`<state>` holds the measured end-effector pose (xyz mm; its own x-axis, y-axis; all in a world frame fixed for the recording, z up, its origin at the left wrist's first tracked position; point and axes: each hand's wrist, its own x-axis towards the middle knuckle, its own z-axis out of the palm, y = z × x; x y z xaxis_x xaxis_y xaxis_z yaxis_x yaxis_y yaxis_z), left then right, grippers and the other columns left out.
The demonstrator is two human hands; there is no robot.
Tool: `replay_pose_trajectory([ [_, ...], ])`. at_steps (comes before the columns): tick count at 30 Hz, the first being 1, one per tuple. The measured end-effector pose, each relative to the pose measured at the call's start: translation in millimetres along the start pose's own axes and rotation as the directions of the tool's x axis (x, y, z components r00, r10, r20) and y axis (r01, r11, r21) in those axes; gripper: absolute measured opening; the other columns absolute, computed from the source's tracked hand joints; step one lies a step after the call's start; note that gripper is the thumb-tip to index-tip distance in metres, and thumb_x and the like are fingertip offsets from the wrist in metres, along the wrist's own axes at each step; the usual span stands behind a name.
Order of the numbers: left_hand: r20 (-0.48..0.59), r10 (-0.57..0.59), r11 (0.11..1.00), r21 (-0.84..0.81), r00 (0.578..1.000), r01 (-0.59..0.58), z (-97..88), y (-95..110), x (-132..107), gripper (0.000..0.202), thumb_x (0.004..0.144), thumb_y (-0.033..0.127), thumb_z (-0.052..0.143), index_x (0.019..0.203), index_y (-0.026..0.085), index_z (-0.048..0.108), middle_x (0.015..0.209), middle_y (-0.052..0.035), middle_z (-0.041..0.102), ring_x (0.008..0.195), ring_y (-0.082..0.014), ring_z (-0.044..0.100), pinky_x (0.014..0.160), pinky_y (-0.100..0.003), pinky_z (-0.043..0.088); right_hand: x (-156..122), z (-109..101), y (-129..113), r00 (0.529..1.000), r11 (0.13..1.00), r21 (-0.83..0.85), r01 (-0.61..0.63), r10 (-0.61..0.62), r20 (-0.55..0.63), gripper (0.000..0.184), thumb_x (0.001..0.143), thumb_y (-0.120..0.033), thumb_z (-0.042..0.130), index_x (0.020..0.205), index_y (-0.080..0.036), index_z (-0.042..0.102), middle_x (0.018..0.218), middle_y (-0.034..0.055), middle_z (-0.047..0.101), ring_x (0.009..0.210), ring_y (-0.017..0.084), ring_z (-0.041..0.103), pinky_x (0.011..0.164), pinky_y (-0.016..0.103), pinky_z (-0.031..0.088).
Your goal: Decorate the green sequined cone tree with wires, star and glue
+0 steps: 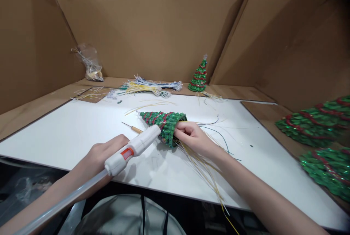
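Note:
My left hand (pixel 100 154) is wrapped round a white glue gun (pixel 133 147) with an orange trigger and a clear glue stick trailing out the back. Its nozzle touches a small green sequin tree with red trim (pixel 161 120), which lies on its side over the white board (pixel 68 129). My right hand (pixel 191 136) grips the tree's wide base, thumb and fingers pinched on it. Thin yellow and dark wires (pixel 205 169) trail from the base under my right wrist. A wooden-handled awl (pixel 132 128) lies just left of the tree.
A finished tree (pixel 198 78) stands upright at the back. Bundles of yellow, white and blue wires (pixel 150 86) lie at the board's far edge. A clear plastic bag (pixel 91 63) sits at the back left. Two larger green trees (pixel 314 123) lie on the right. Cardboard walls surround the bench.

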<state>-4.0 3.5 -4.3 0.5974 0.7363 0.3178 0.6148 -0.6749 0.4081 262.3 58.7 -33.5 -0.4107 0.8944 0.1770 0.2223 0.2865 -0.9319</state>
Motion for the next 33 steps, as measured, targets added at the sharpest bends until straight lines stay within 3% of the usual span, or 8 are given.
replay_pose_trajectory([
  [33, -0.031, -0.001, 1.0, 0.018, 1.0, 0.002, -1.5, 4.3, -0.7, 0.013, 0.092, 0.016, 0.036, 0.087, 0.019, 0.047, 0.077, 0.0005, 0.051, 0.061, -0.0085, 0.05, 0.055, -0.018, 0.039, -0.8, -1.6, -2.5, 1.0, 1.0, -0.006, -0.02, 0.02, 0.006, 0.024, 0.079, -0.032, 0.048, 0.059, -0.019, 0.04, 0.061, -0.0037, 0.03, 0.058, 0.01, 0.029, 0.054, 0.026, 0.023],
])
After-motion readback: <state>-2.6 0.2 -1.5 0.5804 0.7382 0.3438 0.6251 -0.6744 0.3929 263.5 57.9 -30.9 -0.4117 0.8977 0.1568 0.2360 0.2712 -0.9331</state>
